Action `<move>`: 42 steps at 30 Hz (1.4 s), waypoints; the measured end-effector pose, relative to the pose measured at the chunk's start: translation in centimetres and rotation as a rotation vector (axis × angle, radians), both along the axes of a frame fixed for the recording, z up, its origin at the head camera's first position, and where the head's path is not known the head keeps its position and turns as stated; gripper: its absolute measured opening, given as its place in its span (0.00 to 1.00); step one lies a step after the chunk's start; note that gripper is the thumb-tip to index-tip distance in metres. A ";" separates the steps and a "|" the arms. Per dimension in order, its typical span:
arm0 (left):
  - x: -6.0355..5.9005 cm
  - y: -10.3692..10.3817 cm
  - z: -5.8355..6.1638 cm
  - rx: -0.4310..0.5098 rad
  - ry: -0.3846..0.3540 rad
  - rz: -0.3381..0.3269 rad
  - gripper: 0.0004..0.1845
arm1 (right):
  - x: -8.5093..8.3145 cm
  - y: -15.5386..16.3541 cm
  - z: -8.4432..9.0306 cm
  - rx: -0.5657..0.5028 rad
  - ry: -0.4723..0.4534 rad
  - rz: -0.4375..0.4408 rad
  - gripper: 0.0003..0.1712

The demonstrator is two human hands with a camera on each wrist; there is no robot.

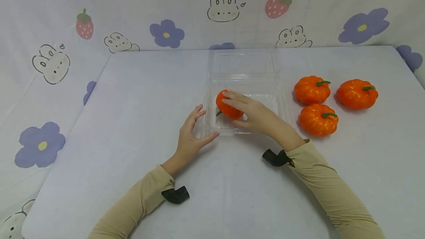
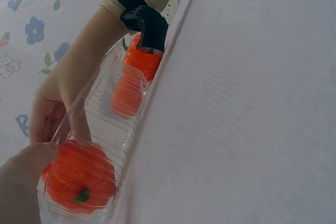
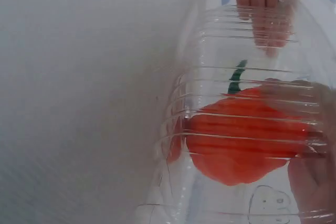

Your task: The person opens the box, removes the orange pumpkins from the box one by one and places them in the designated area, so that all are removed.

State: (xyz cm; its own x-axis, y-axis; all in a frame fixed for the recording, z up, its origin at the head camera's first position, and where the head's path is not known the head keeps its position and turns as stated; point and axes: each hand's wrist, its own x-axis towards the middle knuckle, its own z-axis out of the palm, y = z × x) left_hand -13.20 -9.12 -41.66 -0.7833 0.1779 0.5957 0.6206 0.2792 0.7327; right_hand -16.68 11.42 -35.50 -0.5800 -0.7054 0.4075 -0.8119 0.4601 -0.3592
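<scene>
**Right hand holds a pumpkin inside the clear box; left hand steadies the box wall**

Nearest the camera, two forearms in tan sleeves reach forward over the white table (image 1: 132, 95), each with a black wrist mount. The left hand (image 1: 190, 135) rests at the near left corner of the clear plastic container (image 1: 280, 100): its fingers are nearly straight and spread, the thumb lying along the front wall and the fingertips against the left side. It grips nothing; it only touches the box.

The right hand (image 1: 254, 113) reaches in over the container's front edge, palm down, with fingers curved over the top of an orange pumpkin (image 1: 227, 109) and the thumb on its near side, so the pumpkin is clasped. The pumpkin lies tipped over in the left half of the tray, its green stem pointing toward the near left. The right wrist view shows it through the ribbed wall.

The container's lid (image 1: 244, 62) lies open on the far side. To the right of the box, three more orange pumpkins (image 1: 356, 94) sit upright in a cluster on the table.

Farthest back, the printed backdrop (image 1: 199, 10) shows rabbits, strawberries and purple flowers; purple lettering at the top edge is cut off, its visible part reading roughly "Rabbit".
</scene>
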 end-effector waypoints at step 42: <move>-0.5 0.0 -1.0 0.017 -0.027 -0.007 0.34 | -0.8 1.8 0.2 0.069 -0.071 -0.202 0.36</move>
